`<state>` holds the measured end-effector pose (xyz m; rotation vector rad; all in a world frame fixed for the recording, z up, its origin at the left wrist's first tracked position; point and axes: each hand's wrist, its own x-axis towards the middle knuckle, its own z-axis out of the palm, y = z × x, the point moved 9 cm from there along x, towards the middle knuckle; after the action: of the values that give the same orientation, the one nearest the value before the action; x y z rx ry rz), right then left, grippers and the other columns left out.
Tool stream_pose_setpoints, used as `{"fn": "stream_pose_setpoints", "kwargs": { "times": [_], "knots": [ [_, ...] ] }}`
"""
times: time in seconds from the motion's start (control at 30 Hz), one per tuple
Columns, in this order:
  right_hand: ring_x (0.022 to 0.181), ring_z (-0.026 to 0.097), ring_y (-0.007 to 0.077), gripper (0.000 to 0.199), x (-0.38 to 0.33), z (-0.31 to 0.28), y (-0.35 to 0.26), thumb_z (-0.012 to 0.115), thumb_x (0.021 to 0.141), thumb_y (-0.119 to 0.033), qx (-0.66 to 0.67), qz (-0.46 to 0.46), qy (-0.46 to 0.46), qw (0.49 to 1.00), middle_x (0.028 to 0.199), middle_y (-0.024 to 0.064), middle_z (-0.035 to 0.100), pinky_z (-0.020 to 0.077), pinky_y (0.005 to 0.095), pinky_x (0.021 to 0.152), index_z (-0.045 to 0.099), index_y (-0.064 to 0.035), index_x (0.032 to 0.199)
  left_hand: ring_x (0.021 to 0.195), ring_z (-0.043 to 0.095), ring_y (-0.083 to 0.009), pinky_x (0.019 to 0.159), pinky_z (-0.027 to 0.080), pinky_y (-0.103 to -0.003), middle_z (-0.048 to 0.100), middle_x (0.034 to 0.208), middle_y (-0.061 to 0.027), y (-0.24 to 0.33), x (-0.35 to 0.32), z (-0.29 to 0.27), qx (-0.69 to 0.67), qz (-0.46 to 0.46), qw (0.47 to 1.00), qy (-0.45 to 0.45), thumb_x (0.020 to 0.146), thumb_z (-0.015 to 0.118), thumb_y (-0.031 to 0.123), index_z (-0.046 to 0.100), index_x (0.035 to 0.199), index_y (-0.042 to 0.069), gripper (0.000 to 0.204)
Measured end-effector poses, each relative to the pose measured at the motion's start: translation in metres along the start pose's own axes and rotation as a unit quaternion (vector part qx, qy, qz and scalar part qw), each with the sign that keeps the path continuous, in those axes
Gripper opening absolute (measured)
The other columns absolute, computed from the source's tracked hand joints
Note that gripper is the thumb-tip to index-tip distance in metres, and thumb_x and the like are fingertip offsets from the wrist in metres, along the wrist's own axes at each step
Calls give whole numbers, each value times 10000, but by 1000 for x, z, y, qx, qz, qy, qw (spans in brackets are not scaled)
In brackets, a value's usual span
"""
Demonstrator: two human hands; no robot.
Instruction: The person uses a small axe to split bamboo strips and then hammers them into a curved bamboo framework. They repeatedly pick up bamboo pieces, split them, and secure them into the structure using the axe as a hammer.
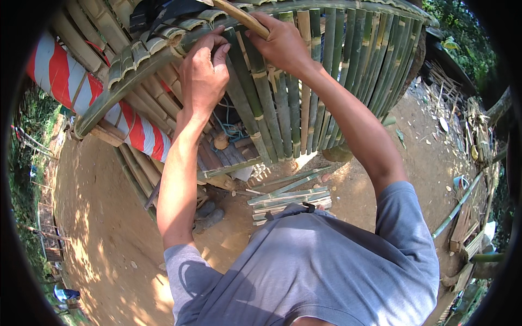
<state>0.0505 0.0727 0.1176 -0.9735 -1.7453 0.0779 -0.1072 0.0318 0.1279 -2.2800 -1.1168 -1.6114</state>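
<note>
A large cage-like frame of upright green bamboo slats (304, 87) stands in front of me, topped by a woven bamboo rim (136, 60). My left hand (204, 73) pinches the rim where a slat meets it. My right hand (280, 43) is closed on a thin tan bamboo strip (239, 16) that runs along the top of the rim. Both forearms reach up from my grey shirt at the bottom of the view.
A red-and-white striped cloth (92, 92) hangs on the frame's left side. Split bamboo slats (291, 198) lie on the dirt ground below. More bamboo poles and wood scraps (467, 217) are piled at the right. A small blue cup (460, 182) sits nearby.
</note>
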Motion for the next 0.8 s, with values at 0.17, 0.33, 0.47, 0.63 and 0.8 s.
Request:
{"fn": "stream_pose_setpoints", "kwargs": {
  "times": [0.17, 0.33, 0.47, 0.63, 0.8],
  "knots": [
    [661, 650, 343, 351, 1, 4, -3, 655, 889, -263, -16, -15, -11, 1000, 719, 170, 648, 492, 416, 622, 612, -143, 1216, 1025, 646, -339, 850, 504, -393, 678, 1152, -121, -1, -1, 4, -8, 5, 1000, 7, 875, 609, 63, 630, 936, 16, 80],
    [679, 644, 365, 348, -1, 3, 3, 652, 886, -256, -16, -7, -2, 1000, 733, 171, 651, 495, 422, 638, 614, -149, 1216, 1042, 656, -277, 879, 493, -346, 669, 1192, -114, 0, 0, 11, 13, 18, 1000, -14, 907, 584, 60, 622, 1003, -10, 125],
    [750, 655, 382, 346, 0, 1, 3, 646, 887, -260, -20, 0, -2, 1000, 777, 177, 666, 507, 430, 677, 616, -153, 1215, 1026, 658, -269, 868, 494, -342, 674, 1181, -109, -2, 1, 9, 16, 8, 1000, -8, 905, 585, 61, 624, 1001, -9, 125],
    [817, 656, 392, 346, 0, 2, 3, 645, 887, -262, -14, 5, -14, 1000, 832, 179, 681, 511, 450, 710, 612, -147, 1213, 1026, 658, -264, 866, 493, -334, 677, 1178, -102, -6, 2, 9, 7, -4, 1000, -9, 907, 587, 68, 629, 1007, -3, 129],
    [820, 654, 398, 357, 0, 3, 0, 650, 885, -261, -27, 4, -22, 999, 840, 176, 684, 511, 460, 718, 604, -141, 1218, 1008, 666, -235, 865, 496, -324, 678, 1187, -96, -8, 1, 8, 2, -6, 1000, -4, 907, 593, 69, 634, 1011, 0, 131]
  ]
}}
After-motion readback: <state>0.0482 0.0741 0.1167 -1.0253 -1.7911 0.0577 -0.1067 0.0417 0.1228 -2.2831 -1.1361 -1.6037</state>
